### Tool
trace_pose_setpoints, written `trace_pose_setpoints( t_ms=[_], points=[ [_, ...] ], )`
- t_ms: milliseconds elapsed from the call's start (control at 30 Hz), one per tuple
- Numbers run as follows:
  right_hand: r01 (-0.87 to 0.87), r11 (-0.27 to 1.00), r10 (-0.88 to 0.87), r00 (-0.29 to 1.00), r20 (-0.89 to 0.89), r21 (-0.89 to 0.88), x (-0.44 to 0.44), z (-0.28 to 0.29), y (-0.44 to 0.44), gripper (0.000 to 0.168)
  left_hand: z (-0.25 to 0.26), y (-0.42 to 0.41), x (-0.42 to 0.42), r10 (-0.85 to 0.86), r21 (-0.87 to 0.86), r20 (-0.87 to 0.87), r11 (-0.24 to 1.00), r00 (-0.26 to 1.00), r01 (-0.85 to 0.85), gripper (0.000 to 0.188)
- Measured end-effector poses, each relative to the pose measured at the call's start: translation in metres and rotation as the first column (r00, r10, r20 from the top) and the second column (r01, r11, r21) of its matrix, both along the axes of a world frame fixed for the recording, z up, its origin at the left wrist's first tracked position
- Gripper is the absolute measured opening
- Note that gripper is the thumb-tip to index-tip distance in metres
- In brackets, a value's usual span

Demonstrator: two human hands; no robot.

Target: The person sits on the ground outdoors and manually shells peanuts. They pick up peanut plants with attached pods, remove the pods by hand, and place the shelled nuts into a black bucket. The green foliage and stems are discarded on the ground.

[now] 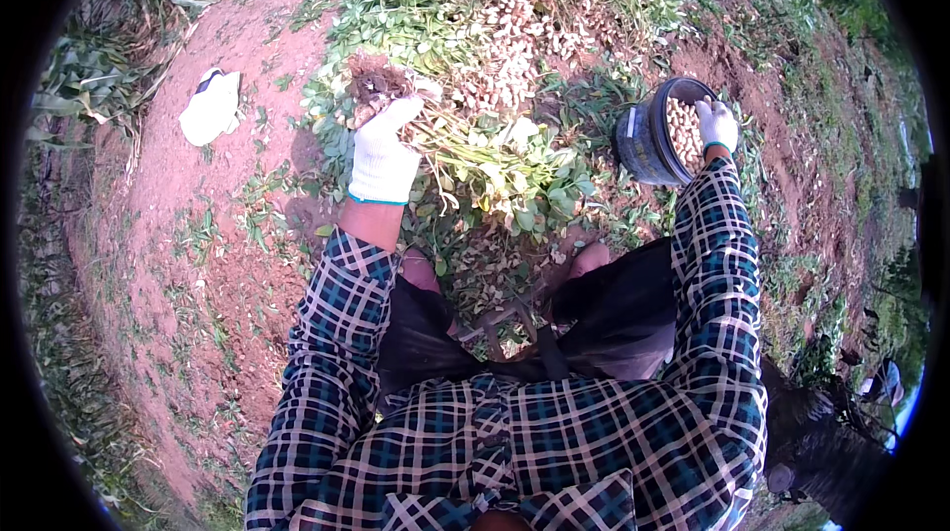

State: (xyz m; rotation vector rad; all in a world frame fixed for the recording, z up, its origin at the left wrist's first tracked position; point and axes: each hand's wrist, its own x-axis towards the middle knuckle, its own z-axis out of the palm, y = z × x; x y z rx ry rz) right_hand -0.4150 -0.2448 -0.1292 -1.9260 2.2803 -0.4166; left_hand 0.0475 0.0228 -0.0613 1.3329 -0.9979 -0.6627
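Note:
My left hand point(386, 152), in a white knit glove, grips a bunch of pulled peanut plants point(482, 149) by the stems near the roots. The brown root clump point(377, 82) rises past my fingers, while the leafy ends spread to the right. My right hand point(718, 124), gloved as well, is at the right side of a dark plastic bucket point(644, 149). Its fingers reach over the rim onto the loose peanut pods point(684, 132) inside; whether they hold any is hidden. Ahead lies a heap of peanut plants point(415, 4) with many pods point(508, 48) exposed on their roots.
A white cloth or bag point(210, 109) lies on the reddish soil point(256, 56) to the left. Tall leafy crop plants point(96, 78) border that side. Between my feet, fallen leaves point(493, 271) litter the ground. Weeds point(831, 182) grow at the right.

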Motion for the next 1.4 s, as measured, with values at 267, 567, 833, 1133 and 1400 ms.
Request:
trace_pose_setpoints(
  t_ms=[267, 567, 833, 1133, 1400],
  points=[
    [0.112, 0.989, -0.103, 0.991, -0.088, 0.096, 0.010, 0.023, -0.022, 0.082, 0.038, 0.006, -0.028, 0.041, 0.102, -0.760, 0.993, 0.649, 0.056, 0.027],
    [-0.895, 0.439, 0.829, 0.369, 0.420, -0.083, 0.162, 0.093, 0.092, 0.081, 0.031, -0.019, -0.059, -0.214, -0.143, -0.804, 0.975, 0.555, 0.169, 0.034],
    [-0.826, 0.559, 0.730, 0.532, 0.429, 0.072, 0.116, 0.051, 0.207, 0.075, -0.001, -0.019, -0.103, -0.232, 0.186, -0.617, 0.886, 0.752, 0.426, 0.042],
    [-0.259, 0.865, 0.234, 0.966, 0.113, 0.429, -0.065, 0.098, 0.317, 0.063, -0.011, -0.004, -0.115, -0.561, 0.460, -0.281, 0.633, 0.778, 0.623, 0.031],
    [0.260, 0.941, -0.202, 0.945, -0.256, 0.217, -0.200, 0.075, 0.381, 0.083, 0.033, -0.017, -0.043, -0.224, 0.201, -0.670, 0.863, 0.707, 0.464, 0.031]
  ],
)
